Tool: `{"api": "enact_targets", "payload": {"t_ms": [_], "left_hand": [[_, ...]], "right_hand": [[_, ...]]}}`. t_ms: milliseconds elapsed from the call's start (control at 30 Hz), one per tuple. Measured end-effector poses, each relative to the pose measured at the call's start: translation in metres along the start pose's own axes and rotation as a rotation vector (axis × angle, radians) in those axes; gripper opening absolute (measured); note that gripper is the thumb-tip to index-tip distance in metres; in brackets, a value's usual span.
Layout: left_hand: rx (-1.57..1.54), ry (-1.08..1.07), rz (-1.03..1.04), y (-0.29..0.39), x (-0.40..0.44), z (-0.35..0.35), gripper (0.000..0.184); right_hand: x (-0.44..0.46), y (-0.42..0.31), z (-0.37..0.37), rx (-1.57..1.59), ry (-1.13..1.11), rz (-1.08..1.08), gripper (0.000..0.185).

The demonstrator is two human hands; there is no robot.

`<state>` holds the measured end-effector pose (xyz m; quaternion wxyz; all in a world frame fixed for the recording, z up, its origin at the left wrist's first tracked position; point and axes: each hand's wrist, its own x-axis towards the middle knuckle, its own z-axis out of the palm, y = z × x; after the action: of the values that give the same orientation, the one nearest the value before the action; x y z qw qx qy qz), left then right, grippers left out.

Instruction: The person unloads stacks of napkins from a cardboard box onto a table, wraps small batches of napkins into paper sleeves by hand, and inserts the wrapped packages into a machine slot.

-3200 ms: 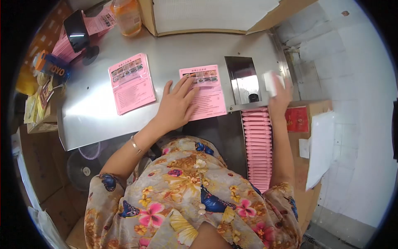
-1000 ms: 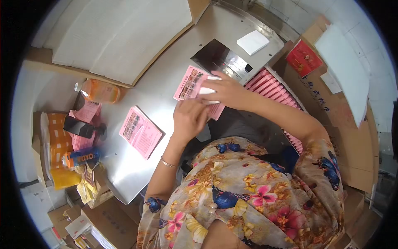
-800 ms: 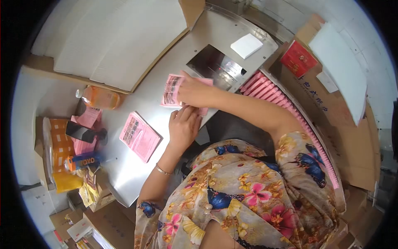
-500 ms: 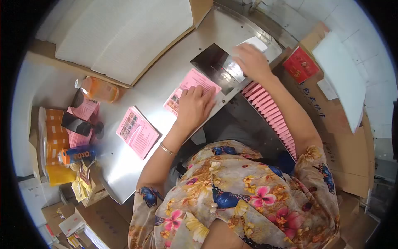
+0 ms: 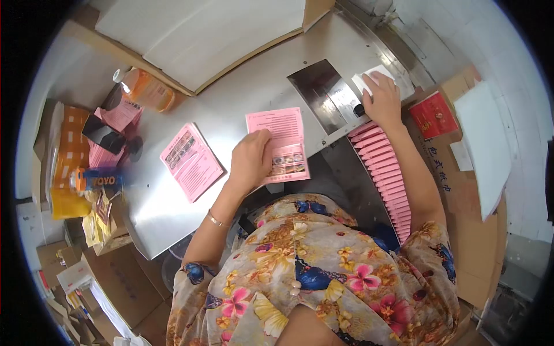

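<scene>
My left hand [image 5: 251,158] is closed on a pink printed sheet [image 5: 283,128], with small pictures at its lower end; part of the sheet overhangs the table's front edge. To its left, a stack of similar pink sheets [image 5: 192,162] lies on the metal table. At the right end of the table, the fingers of my right hand [image 5: 382,102] curl over white folded paper [image 5: 401,83]. Near that thumb is a small dark round knob [image 5: 359,109], beside a shiny dark metal plate [image 5: 323,92] set on the tabletop.
Below the table's front edge runs a row of pink packets [image 5: 384,179]. An orange bottle [image 5: 147,89], a dark phone-like slab [image 5: 104,134] and a blue YOYO item [image 5: 101,180] are at left. A red card [image 5: 433,115] rests on cardboard boxes [image 5: 470,248] at right.
My left hand has brought the pink sheet nearer the table's front edge and turned it. My right hand has moved from over the metal plate's side onto the white paper. The view has shifted slightly.
</scene>
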<state>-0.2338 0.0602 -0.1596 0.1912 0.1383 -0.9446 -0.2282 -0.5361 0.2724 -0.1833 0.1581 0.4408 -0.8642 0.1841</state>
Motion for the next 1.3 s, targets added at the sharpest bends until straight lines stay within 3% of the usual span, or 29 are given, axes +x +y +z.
{"api": "enact_targets", "payload": {"t_ms": [67, 133, 200, 267, 333, 367, 400, 467, 533, 600, 700, 767, 800, 867, 1000, 1067, 1133, 1200, 1300], "left_hand": [[-0.197, -0.11, 0.063, -0.002, -0.012, -0.009, 0.009], [-0.265, -0.102, 0.054, 0.0, -0.023, -0.014, 0.011], [-0.141, -0.093, 0.126, 0.0, -0.033, -0.015, 0.023], [-0.008, -0.063, 0.154, 0.002, -0.039, -0.009, 0.031], [0.127, -0.024, 0.177, 0.001, -0.041, 0.0, 0.039], [0.155, -0.013, 0.154, -0.001, -0.041, 0.005, 0.046], [0.184, -0.004, 0.127, -0.002, -0.041, 0.008, 0.053], [0.191, 0.01, 0.127, -0.002, -0.03, 0.012, 0.055], [0.19, -0.001, 0.139, -0.002, -0.021, 0.016, 0.057], [0.133, -0.003, 0.177, 0.001, -0.005, 0.023, 0.06], [0.08, -0.001, 0.158, 0.007, 0.006, 0.033, 0.071], [0.032, -0.001, 0.131, 0.015, 0.011, 0.036, 0.076], [0.031, 0.066, 0.113, 0.019, 0.012, 0.039, 0.08], [0.022, 0.144, 0.112, 0.026, 0.018, 0.04, 0.084], [0.125, 0.099, 0.18, 0.03, 0.009, 0.017, 0.085], [-0.034, 0.142, 0.128, 0.023, -0.008, 0.002, 0.08], [-0.026, 0.358, 0.078, 0.002, -0.029, -0.013, 0.056], [-0.058, 0.428, -0.135, -0.022, -0.053, -0.03, 0.041], [-0.021, 0.505, -0.202, -0.056, -0.079, -0.066, 0.028]], "right_hand": [[-0.001, 0.02, 0.011, -0.076, 0.132, -0.081, 0.042], [0.004, 0.026, 0.004, -0.041, 0.044, -0.036, 0.048], [0.007, 0.03, -0.005, -0.057, -0.073, -0.033, 0.05], [0.01, 0.04, -0.005, -0.014, -0.031, -0.06, 0.051], [0.017, 0.045, -0.012, 0.026, -0.077, 0.163, 0.049], [0.017, 0.049, -0.007, 0.041, 0.069, 0.127, 0.048], [0.019, 0.039, -0.013, 0.041, 0.068, 0.116, 0.048], [0.016, -0.006, -0.035, 0.217, 0.297, -0.279, 0.045], [-0.001, -0.063, -0.041, 0.406, 0.176, -0.583, 0.045], [-0.022, -0.11, -0.041, 0.352, -0.086, -0.823, 0.043], [-0.025, -0.123, -0.003, 0.328, -0.094, -0.804, 0.039], [-0.008, -0.129, 0.018, 0.142, -0.244, -0.576, 0.04], [0.001, -0.141, 0.024, 0.131, -0.246, -0.561, 0.04], [0.021, -0.157, 0.028, -0.073, -0.458, -0.67, 0.033], [0.039, -0.143, 0.032, 0.168, -0.593, -0.517, 0.027], [0.037, -0.098, 0.037, 0.117, -0.528, -0.53, 0.025], [0.025, -0.079, 0.034, 0.153, -0.443, -0.271, 0.022], [0.026, -0.091, -0.002, 0.138, -0.743, 0.1, 0.026], [0.015, -0.071, -0.019, 0.145, -0.623, -0.013, 0.038]]}}
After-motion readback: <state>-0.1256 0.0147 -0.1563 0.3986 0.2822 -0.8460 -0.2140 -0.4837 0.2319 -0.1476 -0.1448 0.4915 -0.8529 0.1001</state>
